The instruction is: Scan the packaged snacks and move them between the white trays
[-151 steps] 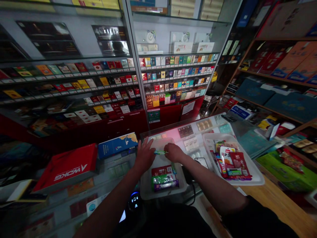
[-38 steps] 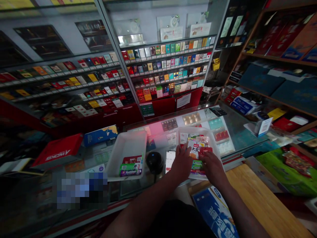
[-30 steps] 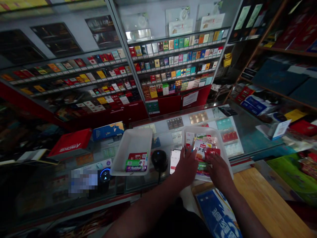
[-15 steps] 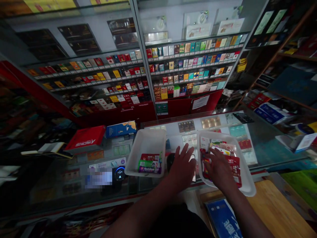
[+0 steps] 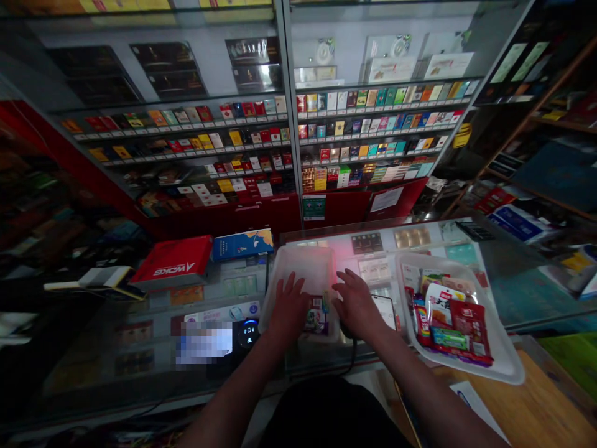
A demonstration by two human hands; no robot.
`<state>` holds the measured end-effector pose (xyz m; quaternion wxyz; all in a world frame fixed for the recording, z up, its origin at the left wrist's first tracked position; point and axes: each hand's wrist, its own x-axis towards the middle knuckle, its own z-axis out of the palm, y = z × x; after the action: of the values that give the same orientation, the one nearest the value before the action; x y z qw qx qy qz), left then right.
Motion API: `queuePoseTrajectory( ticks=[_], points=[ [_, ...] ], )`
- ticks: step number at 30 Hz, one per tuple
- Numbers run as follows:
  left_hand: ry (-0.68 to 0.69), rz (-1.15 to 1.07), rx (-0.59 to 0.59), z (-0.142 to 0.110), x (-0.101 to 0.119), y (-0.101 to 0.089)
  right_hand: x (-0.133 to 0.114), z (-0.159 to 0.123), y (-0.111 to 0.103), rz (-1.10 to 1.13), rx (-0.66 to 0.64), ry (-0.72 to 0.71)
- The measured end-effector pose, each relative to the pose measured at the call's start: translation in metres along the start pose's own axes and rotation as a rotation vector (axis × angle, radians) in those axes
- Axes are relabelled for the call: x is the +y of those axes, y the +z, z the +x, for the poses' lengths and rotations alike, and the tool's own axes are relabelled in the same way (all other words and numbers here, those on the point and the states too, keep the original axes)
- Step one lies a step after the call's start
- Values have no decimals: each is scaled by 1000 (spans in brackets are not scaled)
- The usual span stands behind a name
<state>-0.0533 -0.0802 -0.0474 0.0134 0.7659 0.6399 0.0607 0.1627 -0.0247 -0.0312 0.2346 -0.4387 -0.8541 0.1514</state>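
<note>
My left hand [image 5: 290,306] reaches over the left white plastic tray [image 5: 305,261], fingers spread and nothing visible in them. It partly covers the small snack packets [image 5: 319,317] lying at the tray's near end. Just right of that tray is my right hand [image 5: 358,303], its fingers apart and pointing left toward the rim. Below it shows part of a dark device with a black cable [image 5: 353,358], mostly hidden by the hand. A red glow falls on the tray's right rim. The right white tray [image 5: 506,367] holds several snack packets, including a red pouch [image 5: 469,323] and a white pouch [image 5: 441,305].
A phone [image 5: 386,311] lies on the glass counter between the trays. At the left are a red box [image 5: 172,260], a blue box [image 5: 242,244] and a lit round device [image 5: 248,334]. Shelves of small packs [image 5: 380,96] stand behind. A wooden board [image 5: 536,398] is at the near right.
My right hand has left the right tray and moved left beside the left tray. My left hand has moved left over the left tray. The red glow has appeared; the view has shifted.
</note>
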Motion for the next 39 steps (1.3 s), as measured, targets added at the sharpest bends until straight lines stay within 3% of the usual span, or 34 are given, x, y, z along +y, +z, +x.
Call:
queuePoseTrajectory(
  ticks=[6, 11, 16, 27, 39],
  points=[
    [-29, 33, -88, -14, -48, 20, -39, 16, 54, -94, -245, -86],
    [3, 54, -136, -18, -57, 27, -47, 25, 92, -211, -393, -68],
    [59, 64, -145, -16, -61, 34, -41, 26, 113, -275, -449, -22],
    [94, 112, -173, -4, -75, 52, -40, 25, 111, -325, -523, 16],
    [123, 92, -208, -2, -81, 37, -25, 44, 94, -426, -656, -84]
  ],
)
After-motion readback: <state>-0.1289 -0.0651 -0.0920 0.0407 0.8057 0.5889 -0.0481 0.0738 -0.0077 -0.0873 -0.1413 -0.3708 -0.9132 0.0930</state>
